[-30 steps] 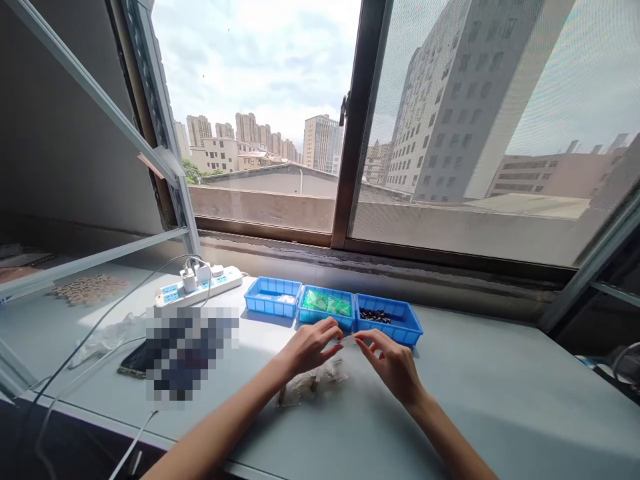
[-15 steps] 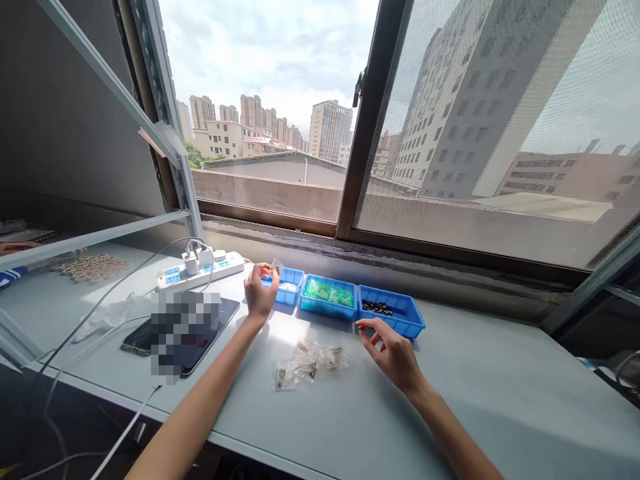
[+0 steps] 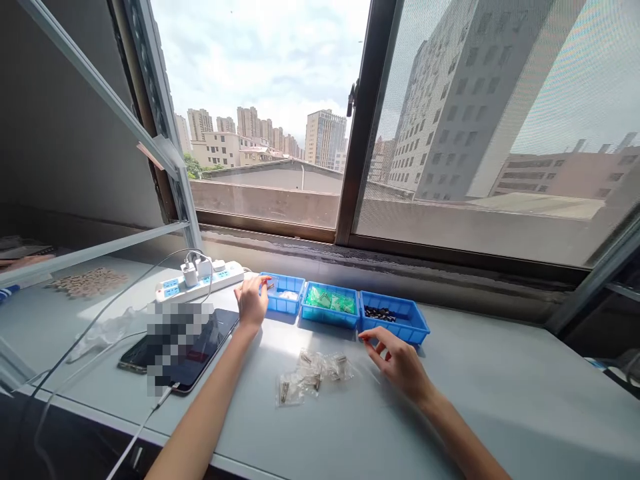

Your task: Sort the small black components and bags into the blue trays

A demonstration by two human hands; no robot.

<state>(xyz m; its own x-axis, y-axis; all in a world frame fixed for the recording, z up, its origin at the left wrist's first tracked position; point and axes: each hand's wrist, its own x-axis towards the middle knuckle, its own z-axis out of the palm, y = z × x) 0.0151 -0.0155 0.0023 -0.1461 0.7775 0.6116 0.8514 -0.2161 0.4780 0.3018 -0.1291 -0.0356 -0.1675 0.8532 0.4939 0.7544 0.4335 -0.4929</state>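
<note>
Three blue bins stand in a row along the sill. My left hand is at the left edge of the left bin, fingers pinched on something I cannot make out. Green packets lie in the middle bin, and small black pieces in the right bin. Just in front of the right bin is my right hand, its thumb and fingertips together; whatever is between them is too small to name. Between my forearms lie several clear bags with small metal parts.
A white power strip with plugs sits at the back left. Nearer are a tablet, a phone and cables. Farther left lies a pile of small tan pieces, beyond the metal frame.
My left hand has shifted slightly left and down beside the left bin. The clear plastic seen at its fingertips earlier no longer shows there. My right hand stays near the right bin.
</note>
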